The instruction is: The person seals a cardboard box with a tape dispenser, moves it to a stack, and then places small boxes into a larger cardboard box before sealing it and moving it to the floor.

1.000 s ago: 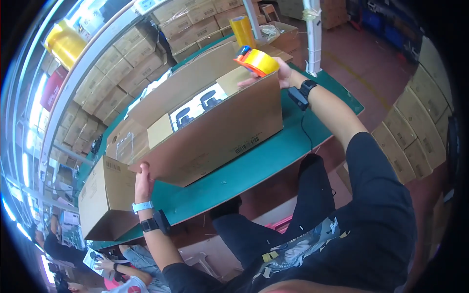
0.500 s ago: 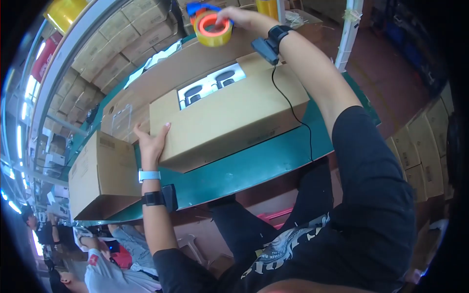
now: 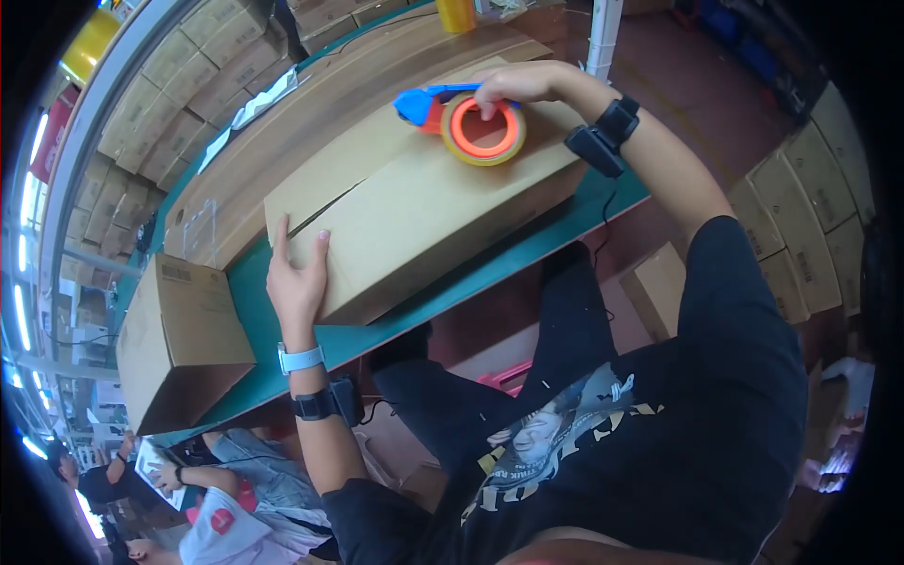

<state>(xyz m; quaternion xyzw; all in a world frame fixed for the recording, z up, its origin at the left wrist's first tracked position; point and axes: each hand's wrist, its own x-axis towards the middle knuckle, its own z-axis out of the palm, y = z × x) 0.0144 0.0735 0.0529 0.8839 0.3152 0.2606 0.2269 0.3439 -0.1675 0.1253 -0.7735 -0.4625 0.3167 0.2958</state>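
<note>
A long cardboard box (image 3: 414, 221) lies in front of me with its top flaps folded down and a dark seam showing between them. My left hand (image 3: 298, 278) rests at the box's left end, thumb and fingers spread over the two flaps beside the seam. In my right hand (image 3: 516, 85) is a tape dispenser (image 3: 433, 108), blue and red-orange, with a roll of yellowish tape on an orange hub. My fingers curl over its top, partly inside the hub. The dispenser is over the right half of the box top; whether it touches the cardboard I cannot tell.
A second carton (image 3: 179, 330) stands at the left on the green table (image 3: 259, 292). Behind the long box is a wood-grain board (image 3: 330, 94) with a yellow tape roll (image 3: 456, 15). Stacked cartons (image 3: 202, 71) line the back. Co-workers (image 3: 235, 508) are at lower left.
The far flap has come down, covering the dark items and white packing that showed inside. My right hand brought the dispenser nearer, over the box. The left hand has stayed at the box's left end.
</note>
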